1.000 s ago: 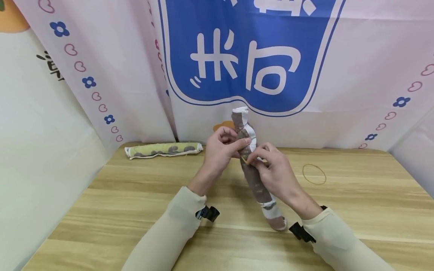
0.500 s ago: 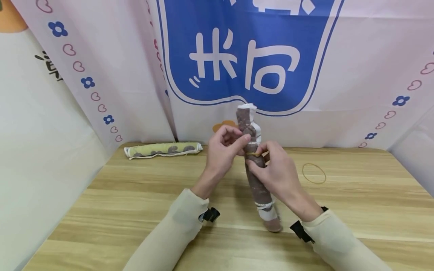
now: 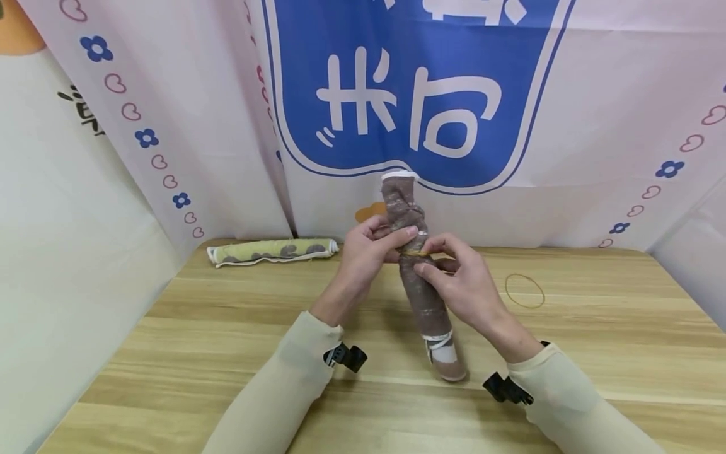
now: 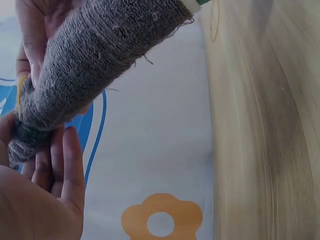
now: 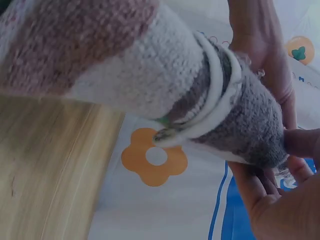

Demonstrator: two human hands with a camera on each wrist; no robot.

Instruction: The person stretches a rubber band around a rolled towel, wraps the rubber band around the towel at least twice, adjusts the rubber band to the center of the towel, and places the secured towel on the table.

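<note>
A rolled brown and white towel is held up at a slant between both hands, its lower end nearest the camera. My left hand grips its upper half, thumb in front and fingers behind. A yellow rubber band crosses the roll around its middle, where the cloth is drawn in narrower. My right hand pinches this band at the roll's right side between thumb and fingers. White edging winds about the roll near its lower end in the right wrist view. In the left wrist view the band is partly hidden.
A rolled yellow-green towel with grey patches lies at the table's back left. Another rubber band lies on the wooden table, right of the hands. A printed cloth backdrop hangs behind the table's back edge.
The brown towel has turned about its length, so its white strip no longer faces front. The rubber band now runs across the roll's front. Both hands stay near the same place.
</note>
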